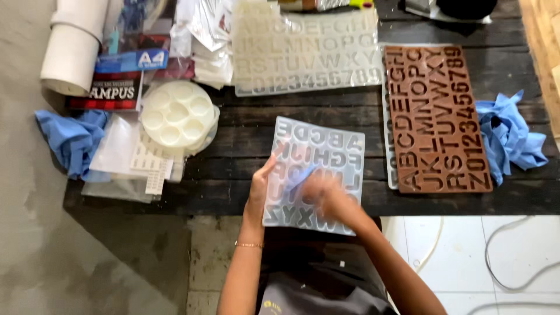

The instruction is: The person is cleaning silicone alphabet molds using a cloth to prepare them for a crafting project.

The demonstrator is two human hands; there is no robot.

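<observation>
A clear silicone letter mould lies on the dark wooden table, near its front edge. My left hand presses flat on the mould's left edge and holds it steady. Over the mould's middle, my right hand is blurred with motion and grips a small blue cloth against the surface.
A brown letter-and-number mould lies to the right, with a crumpled blue cloth beyond it. A larger clear mould sits at the back. A round white palette, paper packs, white rolls and another blue cloth crowd the left.
</observation>
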